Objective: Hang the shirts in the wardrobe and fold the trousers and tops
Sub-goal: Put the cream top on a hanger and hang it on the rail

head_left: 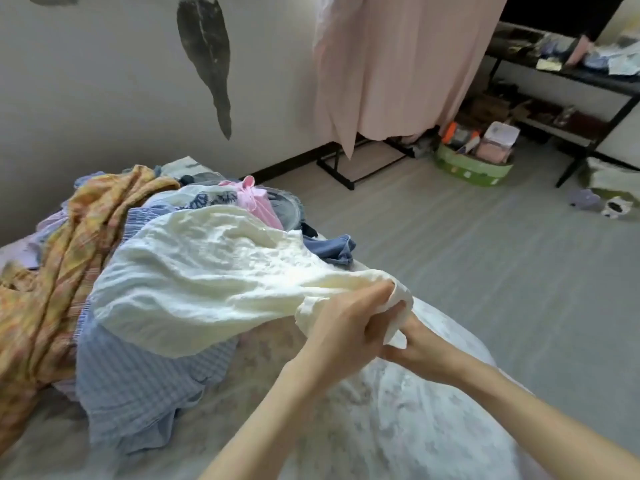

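Two hands meet at the near right end of a cream textured top (pixel 207 282), which lies spread over a heap of clothes on the bed (pixel 398 410). The left hand (pixel 346 327) has its fingers curled round a bunched edge of the cream fabric, and the right hand (pixel 412 344), partly hidden behind the left, pinches the same edge from below. Under the top lies a blue checked shirt (pixel 138 386), its lower part trailing toward the near edge of the bed. To the left is a crumpled orange and yellow patterned garment (pixel 69 254). Behind the top, a pink garment (pixel 258 202) and a piece of denim (pixel 329 249) show in the heap. Across the grey floor (pixel 485 271), a pale pink garment (pixel 398 64) hangs from a rack, with a green box (pixel 471 169) of odds and ends just beside it.
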Tool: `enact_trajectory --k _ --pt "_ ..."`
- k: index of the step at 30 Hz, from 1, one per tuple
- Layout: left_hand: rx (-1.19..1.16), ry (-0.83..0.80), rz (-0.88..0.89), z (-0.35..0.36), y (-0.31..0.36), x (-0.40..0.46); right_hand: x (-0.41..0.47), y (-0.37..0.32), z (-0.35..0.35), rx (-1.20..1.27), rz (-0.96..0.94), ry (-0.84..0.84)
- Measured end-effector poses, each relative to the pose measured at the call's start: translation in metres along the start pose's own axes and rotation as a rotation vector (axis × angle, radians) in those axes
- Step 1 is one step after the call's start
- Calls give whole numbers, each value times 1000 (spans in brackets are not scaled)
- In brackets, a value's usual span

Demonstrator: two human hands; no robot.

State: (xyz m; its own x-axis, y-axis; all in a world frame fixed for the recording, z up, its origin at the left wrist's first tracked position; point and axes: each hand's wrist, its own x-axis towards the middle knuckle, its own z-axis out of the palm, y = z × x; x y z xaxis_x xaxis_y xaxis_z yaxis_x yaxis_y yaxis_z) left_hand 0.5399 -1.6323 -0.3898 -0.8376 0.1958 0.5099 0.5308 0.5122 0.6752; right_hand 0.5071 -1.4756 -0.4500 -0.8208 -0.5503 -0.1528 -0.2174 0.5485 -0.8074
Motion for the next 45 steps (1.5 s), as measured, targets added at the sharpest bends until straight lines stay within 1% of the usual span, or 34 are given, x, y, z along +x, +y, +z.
enact_trajectory --k 2,3,5,6,7,8,11,12,13,14,15,16,18,19,20,21,22,23,25,27,28,30,32,33,34,35,36,37,38,40,41,43,44,45 --pt "-57 -6 119 2 29 14 -20 -12 -6 66 47 81" --pt "-124 -12 122 5 45 22 -35 -20 -17 89 65 140" --pt "-206 73 20 7 63 35 -69 -27 -46 268 66 283" --pt "-224 114 -75 7 63 38 -82 -31 -61 392 117 349" --pt "-241 87 -160 12 70 39 -107 -33 -81 466 164 420" --pt "-267 -24 -246 18 77 38 -127 -33 -99 505 187 503" --pt "-431 -576 -451 65 119 21 -192 -37 -155 552 213 724" --pt "-437 -740 -462 87 140 14 -216 -41 -171 573 209 781" --pt "-388 -851 -411 107 157 10 -234 -46 -185 610 201 844" --pt "-360 -879 -371 126 179 8 -257 -47 -198 646 198 920" --pt "-407 -854 -364 141 202 8 -282 -46 -207 679 185 976" --pt "-539 -808 -421 160 231 8 -318 -42 -216 693 158 991" --pt "-862 -666 -618 188 284 14 -386 -32 -219 683 126 869" --pt "-985 -626 -683 200 307 18 -417 -25 -211 609 172 766" --pt "-1071 -630 -721 218 338 19 -456 -19 -200 491 239 693" --pt "-1131 -645 -744 232 362 20 -484 -12 -188 397 313 633" --pt "-1158 -650 -756 246 381 20 -507 -3 -178 335 388 614" --pt "-1164 -648 -782 263 403 17 -535 6 -171 282 450 652" --pt "-1095 -636 -845 299 446 1 -596 20 -167 191 571 831" --pt "-849 -600 -812 331 469 -16 -653 25 -178 308 634 999" --pt "-720 -623 -748 348 488 -28 -688 24 -182 405 642 1069" --pt "-513 -672 -568 367 517 -54 -740 17 -189 605 583 1205" --pt "-494 -750 -303 383 555 -90 -786 13 -191 797 497 1419" --pt "-559 -839 -153 386 572 -109 -801 13 -191 895 463 1504" --pt "-647 -995 -17 389 590 -129 -816 15 -189 975 447 1560" --pt "-736 -1197 77 393 615 -152 -835 16 -185 1036 444 1606" --pt "-797 -1360 144 399 634 -170 -848 17 -183 1098 426 1622" --pt "-829 -1465 200 406 652 -185 -861 17 -180 1173 375 1628" --pt "-832 -1493 215 415 667 -199 -873 15 -178 1231 329 1639" --pt "-724 -1399 161 431 694 -216 -900 12 -171 1232 288 1652" --pt "-679 -1355 101 443 709 -224 -916 9 -166 1208 289 1661" --pt "-671 -1328 -134 468 732 -231 -941 9 -152 1151 346 1588" --pt "-699 -1365 -254 479 745 -233 -951 8 -144 1120 390 1551" --pt "-730 -1456 -333 490 765 -237 -966 8 -135 1098 409 1537"
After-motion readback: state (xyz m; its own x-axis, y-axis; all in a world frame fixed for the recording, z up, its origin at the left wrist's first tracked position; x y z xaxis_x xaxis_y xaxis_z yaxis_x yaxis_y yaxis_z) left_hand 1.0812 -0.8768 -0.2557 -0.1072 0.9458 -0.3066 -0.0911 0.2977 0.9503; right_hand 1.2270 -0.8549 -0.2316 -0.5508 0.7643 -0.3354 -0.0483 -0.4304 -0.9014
